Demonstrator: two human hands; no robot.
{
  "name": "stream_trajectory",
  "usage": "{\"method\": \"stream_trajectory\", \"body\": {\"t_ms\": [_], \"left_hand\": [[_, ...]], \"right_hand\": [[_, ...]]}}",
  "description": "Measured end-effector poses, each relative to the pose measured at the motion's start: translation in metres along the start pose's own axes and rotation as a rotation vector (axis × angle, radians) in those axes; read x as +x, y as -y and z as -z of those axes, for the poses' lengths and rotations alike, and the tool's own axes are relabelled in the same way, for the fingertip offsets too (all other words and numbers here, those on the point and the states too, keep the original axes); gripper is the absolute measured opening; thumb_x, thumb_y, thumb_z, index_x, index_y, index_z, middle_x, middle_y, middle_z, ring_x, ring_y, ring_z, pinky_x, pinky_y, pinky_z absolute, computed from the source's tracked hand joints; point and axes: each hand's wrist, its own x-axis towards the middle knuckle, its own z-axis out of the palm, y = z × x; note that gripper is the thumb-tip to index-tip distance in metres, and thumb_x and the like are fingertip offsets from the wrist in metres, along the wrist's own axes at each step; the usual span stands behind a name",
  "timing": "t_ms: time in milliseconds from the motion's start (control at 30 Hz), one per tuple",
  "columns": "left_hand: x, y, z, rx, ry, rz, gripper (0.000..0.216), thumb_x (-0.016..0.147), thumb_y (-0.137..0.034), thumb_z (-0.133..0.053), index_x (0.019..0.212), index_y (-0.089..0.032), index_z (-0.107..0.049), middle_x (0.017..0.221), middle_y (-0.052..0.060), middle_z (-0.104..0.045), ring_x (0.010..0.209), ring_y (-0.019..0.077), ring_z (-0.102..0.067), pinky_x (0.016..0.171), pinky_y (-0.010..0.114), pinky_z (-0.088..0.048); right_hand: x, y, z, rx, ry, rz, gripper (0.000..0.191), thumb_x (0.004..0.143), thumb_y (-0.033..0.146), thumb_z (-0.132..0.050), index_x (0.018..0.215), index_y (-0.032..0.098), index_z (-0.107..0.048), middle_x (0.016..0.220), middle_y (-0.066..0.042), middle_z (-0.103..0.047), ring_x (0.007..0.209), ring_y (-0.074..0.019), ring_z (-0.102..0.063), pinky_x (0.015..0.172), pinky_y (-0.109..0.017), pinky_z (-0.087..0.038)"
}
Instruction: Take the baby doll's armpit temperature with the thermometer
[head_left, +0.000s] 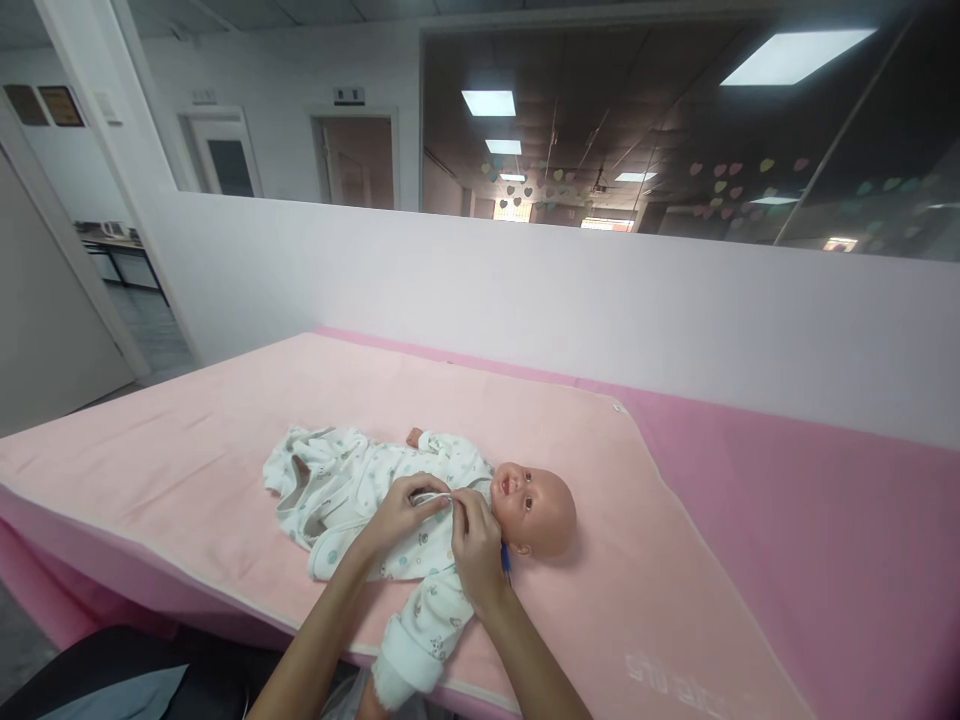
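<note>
A baby doll (534,505) lies on its back on a pale pink blanket (225,440), head to the right. It wears a white patterned romper (352,480). My left hand (401,508) and my right hand (474,540) meet on the doll's chest just below the chin. Both pinch the romper's front edges, fingers closed on the fabric. One sleeve (420,630) hangs over the blanket's near edge.
The blanket covers a darker pink mattress (810,520) against a low white partition wall (600,290). Glass panels rise above the wall. A doorway and corridor open at the left. Something dark lies under the near edge at bottom left.
</note>
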Motion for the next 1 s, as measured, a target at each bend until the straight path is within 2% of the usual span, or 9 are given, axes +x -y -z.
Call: {"method": "stream_trajectory", "body": {"t_ms": [333, 767, 1000], "left_hand": [[0.0002, -0.0032, 0.0009, -0.106, -0.004, -0.008, 0.017, 0.076, -0.03, -0.057, 0.085, -0.016, -0.061, 0.084, 0.005, -0.063, 0.082, 0.018, -0.057, 0.077, 0.028, -0.045], [-0.0008, -0.0023, 0.0038, -0.203, 0.048, 0.0, 0.013, 0.075, -0.029, -0.058, 0.078, -0.017, -0.055, 0.077, 0.002, -0.057, 0.078, 0.0159, -0.054, 0.074, 0.026, -0.042], [-0.0026, -0.0025, 0.0031, -0.18, 0.028, 0.005, 0.015, 0.076, -0.03, -0.056, 0.073, -0.015, -0.058, 0.079, 0.004, -0.06, 0.081, 0.0178, -0.055, 0.075, 0.027, -0.043]], "right_hand": [[-0.0004, -0.0022, -0.0026, -0.026, -0.003, 0.038, 0.023, 0.09, 0.013, -0.035, 0.097, 0.019, -0.055, 0.088, -0.005, -0.064, 0.085, -0.0148, -0.061, 0.075, -0.028, -0.05], [-0.0013, -0.0022, -0.0043, -0.027, -0.016, 0.022, 0.019, 0.09, 0.016, -0.037, 0.098, 0.02, -0.054, 0.085, -0.005, -0.062, 0.082, -0.0149, -0.06, 0.074, -0.028, -0.051], [0.0037, 0.0029, -0.0015, 0.006, -0.038, 0.027, 0.019, 0.089, 0.015, -0.037, 0.095, 0.019, -0.055, 0.086, -0.006, -0.061, 0.084, -0.0154, -0.059, 0.074, -0.029, -0.051]]}}
